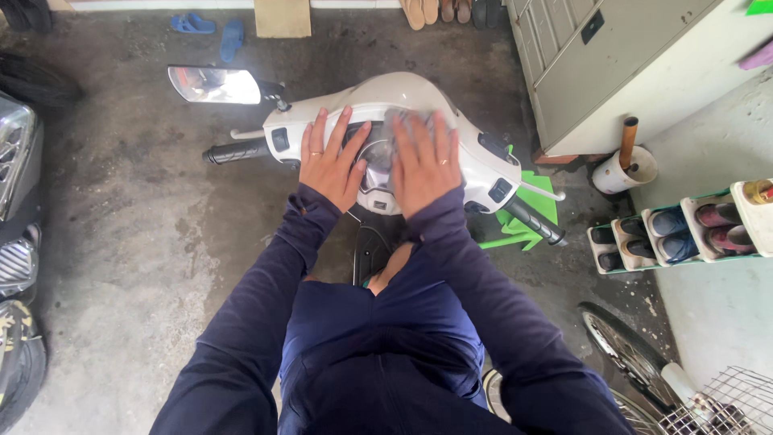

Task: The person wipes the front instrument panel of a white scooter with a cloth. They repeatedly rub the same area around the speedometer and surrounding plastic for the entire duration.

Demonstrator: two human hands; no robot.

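Observation:
A white scooter's handlebar head lies below me, seen from above, with black grips at each end. My left hand rests flat on the left side of the instrument panel, fingers spread, holding nothing. Beside it, my right hand presses flat on a grey cloth that lies over the speedometer glass. Both arms wear dark blue sleeves. A ring shows on each hand.
A mirror sticks out at the scooter's left. A grey metal cabinet stands at the right, with a shoe rack and a bucket. A bicycle wheel and wire basket are at bottom right. A vehicle's front is at the left.

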